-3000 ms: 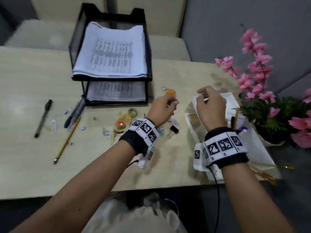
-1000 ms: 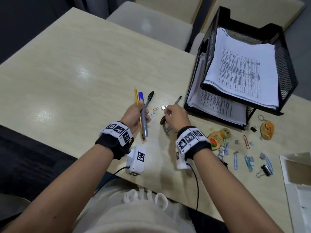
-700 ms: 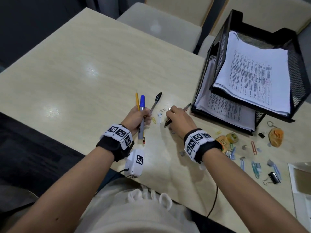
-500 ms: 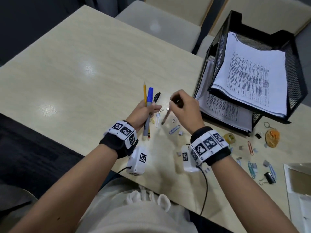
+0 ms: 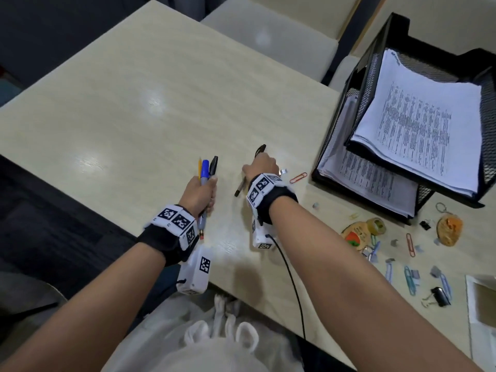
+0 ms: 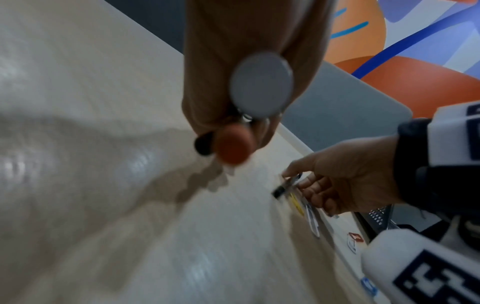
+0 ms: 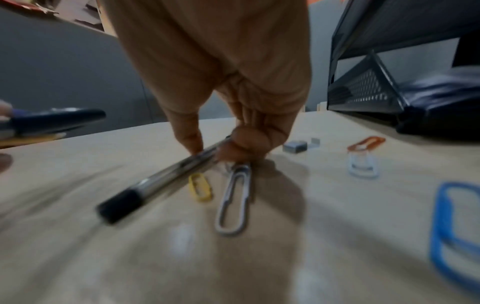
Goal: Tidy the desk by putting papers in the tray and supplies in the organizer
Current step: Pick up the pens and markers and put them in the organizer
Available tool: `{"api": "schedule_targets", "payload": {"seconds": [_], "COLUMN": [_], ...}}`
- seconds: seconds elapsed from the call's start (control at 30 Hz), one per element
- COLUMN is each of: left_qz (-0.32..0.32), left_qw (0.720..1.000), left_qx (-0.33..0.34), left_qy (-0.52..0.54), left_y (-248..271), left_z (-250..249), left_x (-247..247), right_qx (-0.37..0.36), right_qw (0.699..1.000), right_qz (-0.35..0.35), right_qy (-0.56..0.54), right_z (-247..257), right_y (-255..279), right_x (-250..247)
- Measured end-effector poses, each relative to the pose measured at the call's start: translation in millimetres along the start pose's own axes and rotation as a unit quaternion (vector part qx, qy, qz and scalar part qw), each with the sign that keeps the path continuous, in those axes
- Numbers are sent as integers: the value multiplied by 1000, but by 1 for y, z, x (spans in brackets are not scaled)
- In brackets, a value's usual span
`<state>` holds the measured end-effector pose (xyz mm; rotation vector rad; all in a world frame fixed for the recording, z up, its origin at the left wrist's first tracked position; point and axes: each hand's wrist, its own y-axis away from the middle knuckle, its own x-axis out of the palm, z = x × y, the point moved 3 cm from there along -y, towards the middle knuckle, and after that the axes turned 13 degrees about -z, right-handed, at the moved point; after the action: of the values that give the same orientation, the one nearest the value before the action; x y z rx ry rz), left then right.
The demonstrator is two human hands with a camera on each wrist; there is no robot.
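Note:
My left hand (image 5: pixel 205 189) grips a bundle of a yellow pencil (image 5: pixel 200 165), a blue-capped marker (image 5: pixel 205 169) and a black pen (image 5: pixel 213 165), held upright over the desk. Their butt ends (image 6: pixel 261 86) show in the left wrist view. My right hand (image 5: pixel 257 167) pinches another black pen (image 7: pixel 155 181) low over the desk, slanted with its end (image 5: pixel 237 192) toward me. A silver paper clip (image 7: pixel 235 195) and a yellow clip (image 7: pixel 200 187) lie under this hand. The black mesh tray (image 5: pixel 359 89) with stacked papers (image 5: pixel 429 124) stands at the right.
Loose clips, staples (image 7: pixel 294 147), an orange clip (image 5: pixel 298 177), a tape roll (image 5: pixel 377 225), key tags (image 5: pixel 449 228) and a binder clip (image 5: pixel 440 295) are scattered at the right in front of the tray. A white organizer's corner (image 5: pixel 483 304) shows at the right edge. Chairs stand behind the desk.
My right hand has come down with the black pen, from raised to just above the desk by the paper clips. The left hand still holds its bundle and has shifted slightly.

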<state>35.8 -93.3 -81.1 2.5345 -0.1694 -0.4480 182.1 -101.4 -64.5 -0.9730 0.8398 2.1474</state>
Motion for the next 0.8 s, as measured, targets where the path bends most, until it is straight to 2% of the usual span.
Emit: {"api": "schedule_targets", "payload": {"seconds": [0.1,0.2,0.27,0.37,0.47,0.57,0.7,0.8], "left_qz": [-1,24,55,146,241,292,397,436], "left_qw": [1000,1000,998,986,946,897,826,801], "left_qx": [-4,-3,15,66,170,263,319,337], "left_qy": [-4,-6,-19,-50,-133,-205,-241,-234], "left_y": [5,19,34,74,127,185,269,324], "left_z": [4,1,-5,-17,-22,-25,-26,-25], "left_x": [2,20,40,88,145,196,257,298], "right_qx": [15,22,20,35,70,92,113,149], "right_qw": [999,994,985,960,920,889,851,823], "right_qz": [-18,-51,-80,-149,-238,-336,-441,-509], "right_qy": [-35,-97,-153,-235,-304,-296,-263,-202], "right_z": [-8,-25,-45,-98,-165,-229,-306,-354], "right_y": [3,10,21,48,85,124,175,208], "right_x": [1,-17,-39,-87,-150,-214,-289,-333]}}
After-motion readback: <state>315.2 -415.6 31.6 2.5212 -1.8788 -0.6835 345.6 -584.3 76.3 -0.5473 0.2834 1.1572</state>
